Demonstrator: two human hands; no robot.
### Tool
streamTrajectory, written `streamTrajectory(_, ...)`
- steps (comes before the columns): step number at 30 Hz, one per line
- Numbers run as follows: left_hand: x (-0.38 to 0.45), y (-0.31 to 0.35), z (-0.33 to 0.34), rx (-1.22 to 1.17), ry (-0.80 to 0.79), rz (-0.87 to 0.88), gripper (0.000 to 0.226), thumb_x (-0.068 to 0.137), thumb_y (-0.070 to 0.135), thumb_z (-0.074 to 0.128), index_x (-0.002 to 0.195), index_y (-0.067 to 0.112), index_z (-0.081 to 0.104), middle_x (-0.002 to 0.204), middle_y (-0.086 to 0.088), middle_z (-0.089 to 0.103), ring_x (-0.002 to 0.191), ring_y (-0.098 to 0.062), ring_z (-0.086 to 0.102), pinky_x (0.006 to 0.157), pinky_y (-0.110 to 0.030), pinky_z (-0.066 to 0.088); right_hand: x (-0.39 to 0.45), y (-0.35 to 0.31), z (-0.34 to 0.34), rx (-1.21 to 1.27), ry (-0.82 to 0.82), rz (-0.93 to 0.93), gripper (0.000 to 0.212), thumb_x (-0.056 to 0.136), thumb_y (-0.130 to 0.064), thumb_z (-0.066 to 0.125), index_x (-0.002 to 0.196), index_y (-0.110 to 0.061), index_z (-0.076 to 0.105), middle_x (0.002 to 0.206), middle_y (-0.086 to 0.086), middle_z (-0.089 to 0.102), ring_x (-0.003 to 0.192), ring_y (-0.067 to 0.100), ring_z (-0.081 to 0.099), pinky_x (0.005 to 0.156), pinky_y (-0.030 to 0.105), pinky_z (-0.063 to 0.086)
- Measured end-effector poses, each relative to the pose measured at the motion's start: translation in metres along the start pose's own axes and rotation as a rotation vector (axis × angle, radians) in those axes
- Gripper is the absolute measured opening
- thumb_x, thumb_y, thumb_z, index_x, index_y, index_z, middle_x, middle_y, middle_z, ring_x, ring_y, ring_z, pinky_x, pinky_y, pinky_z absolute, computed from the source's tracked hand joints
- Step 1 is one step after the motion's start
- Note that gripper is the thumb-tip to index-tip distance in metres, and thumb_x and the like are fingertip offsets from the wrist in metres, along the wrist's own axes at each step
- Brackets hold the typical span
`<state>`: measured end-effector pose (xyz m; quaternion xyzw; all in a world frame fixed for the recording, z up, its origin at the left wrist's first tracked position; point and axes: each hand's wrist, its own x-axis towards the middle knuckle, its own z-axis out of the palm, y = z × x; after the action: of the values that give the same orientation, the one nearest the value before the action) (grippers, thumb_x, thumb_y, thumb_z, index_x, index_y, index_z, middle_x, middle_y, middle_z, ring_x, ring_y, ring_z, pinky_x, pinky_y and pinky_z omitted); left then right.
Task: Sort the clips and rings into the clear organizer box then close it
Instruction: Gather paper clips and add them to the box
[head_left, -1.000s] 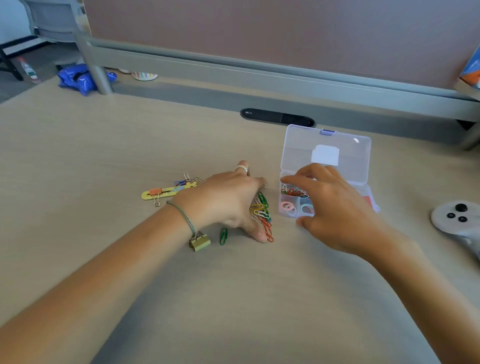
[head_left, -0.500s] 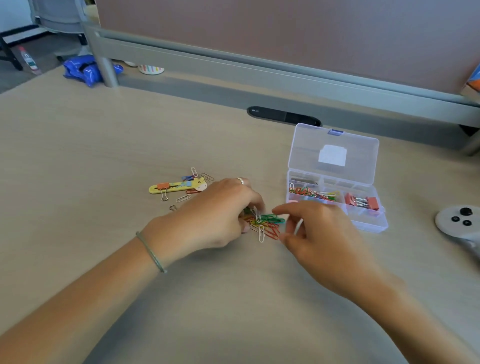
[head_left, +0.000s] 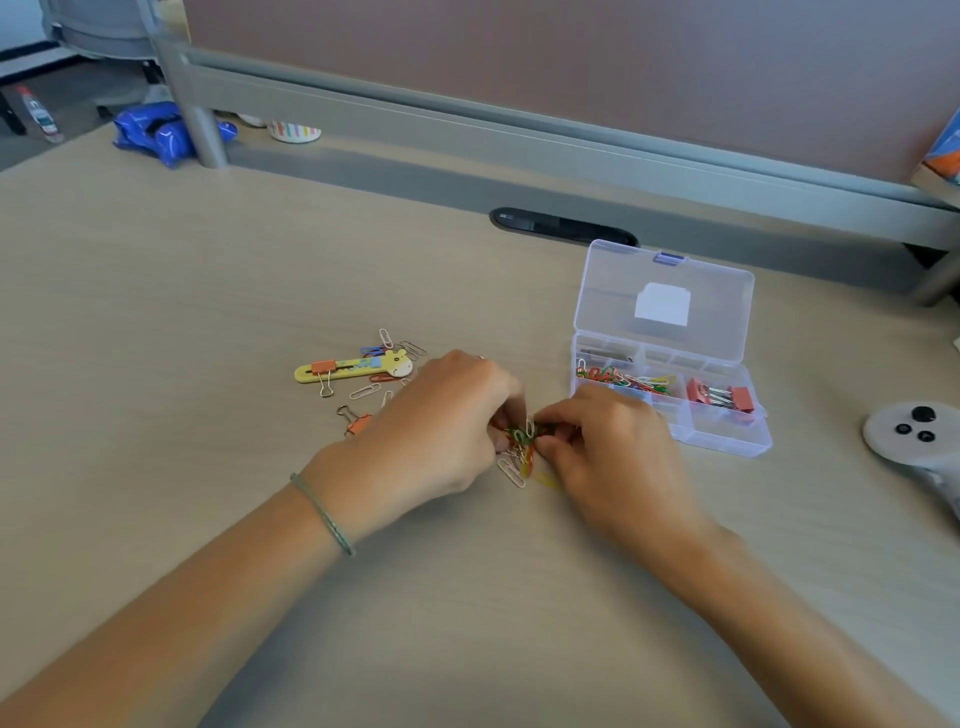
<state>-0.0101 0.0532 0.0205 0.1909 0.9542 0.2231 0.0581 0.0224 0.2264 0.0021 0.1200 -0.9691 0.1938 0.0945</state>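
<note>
You had both hands bunched over the little heap of coloured paper clips (head_left: 521, 448) on the desk (head_left: 156, 291): your left hand (head_left: 441, 421) and right hand (head_left: 608, 441) each pinched into the tangle with curled fingertips, narrow grips meeting at the pile. A few clips trailed loose just below that pinch. The clear organizer box (head_left: 670, 395) sat open just beyond your right knuckles, its paper-clip compartment (head_left: 623, 378) already part filled. Best, I judge, was to gather the strays into the bunch before lifting, then carry it low across to that compartment so nothing spilled
</note>
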Motion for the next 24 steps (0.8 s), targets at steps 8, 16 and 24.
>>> streamTrajectory(8,-0.014,-0.025,-0.013,-0.088,0.071,-0.056,0.044,0.082,-0.002,0.068,0.111,0.031,0.072,0.097,0.013,0.065,0.077,-0.002,0.067,0.076,-0.022,0.053,-0.021,-0.008,0.005,-0.133,0.034,0.004,0.059,0.091,-0.062,0.043,0.129,-0.020,0.059,0.110,-0.001,0.056,0.094,0.023,0.057,0.073,0.035,0.050)
streamTrajectory(16,-0.016,-0.028,-0.012,0.001,0.087,0.006,0.040,0.090,0.006,0.061,0.119,0.030,0.071,0.108,0.009,0.067,0.101,-0.018,0.063,0.086,-0.037,0.053,0.011,-0.018,0.017,-0.312,0.023,-0.219,0.042,0.089,-0.060,0.046,0.101,-0.023,0.060,0.093,-0.002,0.053,0.073,0.023,0.058,0.053,0.033,0.038)
streamTrajectory(24,-0.018,-0.026,-0.008,0.132,0.012,-0.026,0.045,0.080,-0.004,0.045,0.105,0.023,0.071,0.106,0.005,0.057,0.096,-0.023,0.058,0.076,-0.042,0.051,0.012,-0.006,0.026,-0.256,0.106,-0.483,0.022,0.097,-0.034,0.052,0.081,-0.019,0.052,0.075,0.000,0.051,0.053,0.024,0.051,0.039,0.035,0.033)
